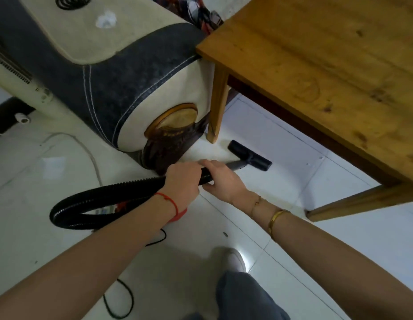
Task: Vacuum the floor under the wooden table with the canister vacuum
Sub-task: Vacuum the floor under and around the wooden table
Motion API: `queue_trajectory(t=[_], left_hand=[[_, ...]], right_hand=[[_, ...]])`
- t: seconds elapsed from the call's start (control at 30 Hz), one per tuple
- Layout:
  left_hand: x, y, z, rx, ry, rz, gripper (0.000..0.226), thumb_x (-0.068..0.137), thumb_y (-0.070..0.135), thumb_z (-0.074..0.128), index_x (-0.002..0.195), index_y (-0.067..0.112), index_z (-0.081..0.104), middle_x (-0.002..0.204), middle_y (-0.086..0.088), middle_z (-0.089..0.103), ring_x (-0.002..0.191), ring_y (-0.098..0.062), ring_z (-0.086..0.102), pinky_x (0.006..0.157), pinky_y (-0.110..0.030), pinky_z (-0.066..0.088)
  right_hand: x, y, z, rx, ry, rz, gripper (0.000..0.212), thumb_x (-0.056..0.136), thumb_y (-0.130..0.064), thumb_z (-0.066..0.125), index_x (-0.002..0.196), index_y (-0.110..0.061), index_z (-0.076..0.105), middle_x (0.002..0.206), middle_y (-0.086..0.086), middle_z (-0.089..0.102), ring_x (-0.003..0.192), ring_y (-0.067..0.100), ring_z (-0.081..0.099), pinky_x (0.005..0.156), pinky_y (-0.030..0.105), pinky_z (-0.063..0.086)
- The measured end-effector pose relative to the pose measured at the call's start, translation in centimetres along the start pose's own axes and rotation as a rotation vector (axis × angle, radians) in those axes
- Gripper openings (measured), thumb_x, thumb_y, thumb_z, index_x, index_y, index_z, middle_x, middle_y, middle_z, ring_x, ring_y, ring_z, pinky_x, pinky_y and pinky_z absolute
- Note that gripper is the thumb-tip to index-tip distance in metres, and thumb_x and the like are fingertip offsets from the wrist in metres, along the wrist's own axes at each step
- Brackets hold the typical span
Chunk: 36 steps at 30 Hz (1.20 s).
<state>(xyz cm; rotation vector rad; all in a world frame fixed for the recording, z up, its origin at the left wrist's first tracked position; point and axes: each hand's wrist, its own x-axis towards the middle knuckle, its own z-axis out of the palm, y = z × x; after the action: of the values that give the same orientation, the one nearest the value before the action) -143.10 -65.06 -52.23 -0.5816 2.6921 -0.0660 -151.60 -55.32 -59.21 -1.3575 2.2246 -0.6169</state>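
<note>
The fingers (202,163) of the left hand (182,181) curl over the top of the black corrugated hose (104,192) and grasp it where the hose meets the wand. The right hand (221,179) grasps the same black section just ahead of the left hand, thumb below and fingers wrapped over it. A red string bracelet (172,202) sits on the left wrist; a gold bangle (276,219) and a thin chain sit on the right wrist. Ahead of the right hand, the grey wand (239,163) slopes down to the black floor nozzle (250,155), which rests flat on the white tile floor (281,148). The nozzle lies just beside the near-left leg (218,105) of the wooden bench (327,65), at the edge of the area under the benchtop. Behind the left hand, the hose bends in a loop across the floor, away from the bench. A small red part is visible beneath the left forearm; what it belongs to cannot be told. A black cord (122,301) trails on the tiles further from the bench. A sofa armrest (131,88) in cream and dark blue stands touching or just beside the bench corner. One white shoe (234,259) and a grey trouser leg (244,299) stand on the floor in front of the bench.
</note>
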Motion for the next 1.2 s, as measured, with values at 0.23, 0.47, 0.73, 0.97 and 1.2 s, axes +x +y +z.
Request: queue_trajectory(t=[0.23,0.47,0.73,0.97,1.2], left_hand=[[-3.4,-1.5,-2.8,-0.139,-0.07,0.031,0.03,0.087,0.038,0.06,0.11,0.019,0.053,0.105,0.001,0.062,0.093,-0.018,0.061,0.07,-0.026,0.039],[-4.3,-1.4,-4.9,-0.13,-0.134,0.056,0.032,0.089,0.037,0.057,0.113,0.017,0.048,0.103,0.0,0.061,0.088,-0.019,0.062,0.065,-0.026,0.038],[-1.0,2.3,-7.3,-0.19,-0.121,0.109,0.02,0.088,0.032,0.057,0.103,0.02,0.052,0.093,0.003,0.061,0.074,-0.014,0.053,0.068,-0.024,0.037],[0.6,5.7,-8.0,-0.142,-0.157,0.112,0.023,0.09,0.03,0.057,0.105,0.014,0.051,0.093,0.0,0.06,0.072,-0.013,0.05,0.067,-0.024,0.039],[-0.8,3.1,-7.1,-0.177,-0.186,0.052,0.021,0.091,0.027,0.054,0.106,0.014,0.052,0.098,-0.001,0.062,0.084,-0.017,0.062,0.065,-0.025,0.039]], right_hand=[[-1.4,-3.8,-2.5,0.024,-0.146,0.114,0.036,0.077,-0.02,0.072,0.106,-0.014,0.052,0.107,0.007,0.059,0.098,0.024,0.057,0.073,0.03,0.046],[-2.3,-5.0,-4.2,0.037,-0.186,0.136,0.036,0.081,-0.022,0.07,0.109,-0.011,0.051,0.109,0.01,0.059,0.098,0.026,0.058,0.079,0.035,0.048],[-3.6,-1.1,-7.6,0.047,-0.139,0.221,0.03,0.079,-0.016,0.07,0.101,-0.01,0.05,0.103,0.008,0.06,0.088,0.025,0.059,0.069,0.032,0.049],[-4.5,2.0,-9.0,0.013,-0.179,0.288,0.034,0.079,-0.017,0.07,0.107,-0.013,0.05,0.11,0.007,0.058,0.091,0.026,0.059,0.075,0.034,0.052],[-3.4,-0.6,-7.0,0.042,-0.186,0.269,0.032,0.08,-0.015,0.07,0.105,-0.014,0.05,0.103,0.007,0.059,0.089,0.027,0.058,0.071,0.035,0.05]])
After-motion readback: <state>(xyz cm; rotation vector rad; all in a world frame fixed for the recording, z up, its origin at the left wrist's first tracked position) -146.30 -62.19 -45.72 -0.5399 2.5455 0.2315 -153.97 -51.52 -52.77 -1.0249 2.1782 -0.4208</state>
